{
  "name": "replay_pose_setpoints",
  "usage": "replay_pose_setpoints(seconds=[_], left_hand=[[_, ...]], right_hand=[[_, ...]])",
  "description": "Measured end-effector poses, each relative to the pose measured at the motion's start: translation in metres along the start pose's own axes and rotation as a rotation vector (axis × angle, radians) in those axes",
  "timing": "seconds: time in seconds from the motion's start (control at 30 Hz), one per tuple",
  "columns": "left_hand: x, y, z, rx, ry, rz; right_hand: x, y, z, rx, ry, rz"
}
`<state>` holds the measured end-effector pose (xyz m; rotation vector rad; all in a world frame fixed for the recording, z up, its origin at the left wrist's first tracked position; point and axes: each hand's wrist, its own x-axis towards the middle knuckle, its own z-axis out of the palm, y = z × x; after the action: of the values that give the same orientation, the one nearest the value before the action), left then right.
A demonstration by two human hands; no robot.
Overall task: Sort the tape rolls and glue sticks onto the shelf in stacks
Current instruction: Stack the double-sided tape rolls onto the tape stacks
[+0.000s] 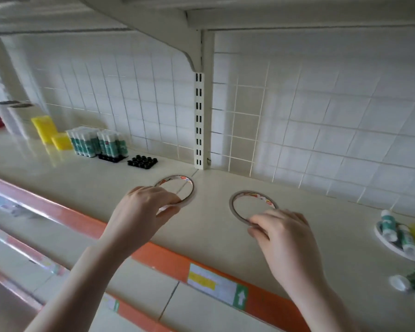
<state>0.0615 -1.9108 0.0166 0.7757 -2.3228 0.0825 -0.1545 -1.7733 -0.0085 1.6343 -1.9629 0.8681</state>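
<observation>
Two thin tape rolls lie flat on the cream shelf (120, 178). My left hand (141, 212) pinches the near edge of the left tape roll (189, 185), which is slightly lifted at that side. My right hand (283, 233) pinches the near rim of the right tape roll (233, 200). At the back left stand upright glue sticks (94, 141) in tight rows. More glue sticks (395, 233) lie loose on a tape roll at the far right, and one glue stick (410, 279) lies closer to me.
Black cap trays (142, 161) sit beside the standing glue sticks, with yellow packs (48, 130) and white containers (17, 118) further left. A slotted upright post (199, 121) rises at the back wall. An orange price rail (168, 257) edges the shelf front.
</observation>
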Motion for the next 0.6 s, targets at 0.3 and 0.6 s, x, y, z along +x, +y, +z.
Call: replay_pose_setpoints(seconds=[0.3,0.6], left_hand=[[-0.046,-0.169,-0.09,0.087,0.059,0.022],[-0.07,-0.32,-0.154,0.125,0.087,-0.038]], right_hand=[[0.046,-0.173,0.088,0.108,-0.01,-0.019],[0.12,-0.308,0.159,0.225,0.001,-0.103]])
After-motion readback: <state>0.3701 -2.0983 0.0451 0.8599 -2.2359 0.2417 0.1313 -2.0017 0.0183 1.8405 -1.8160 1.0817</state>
